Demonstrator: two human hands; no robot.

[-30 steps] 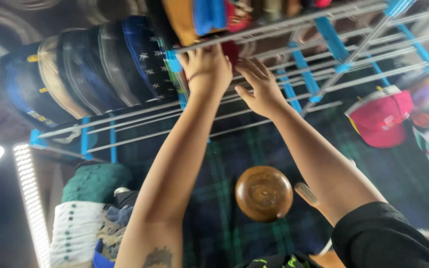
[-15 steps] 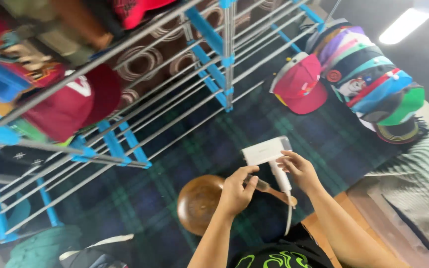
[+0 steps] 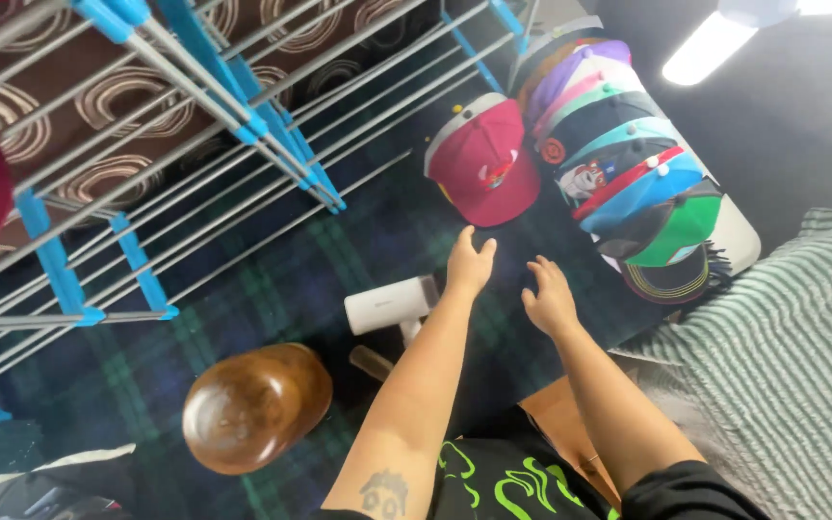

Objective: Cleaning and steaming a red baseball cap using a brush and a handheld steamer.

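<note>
**Two empty hands near a red cap**

Head view: I see my left hand and right hand spread, grasping nothing, above the plaid blanket. The red cap lies just beyond; the white handheld steamer sits beside my left wrist.

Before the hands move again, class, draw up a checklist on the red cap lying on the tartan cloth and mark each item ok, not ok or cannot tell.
1. Left hand empty, fingers spread: ok.
2. Right hand empty: ok.
3. Red cap lies alone, in front of both hands, untouched: ok.
4. Tartan cloth between the hands and the cap free of things: ok.
5. White handheld appliance set down, beside the left forearm, not gripped: ok.
6. Stack of caps steady: cannot tell.
</note>
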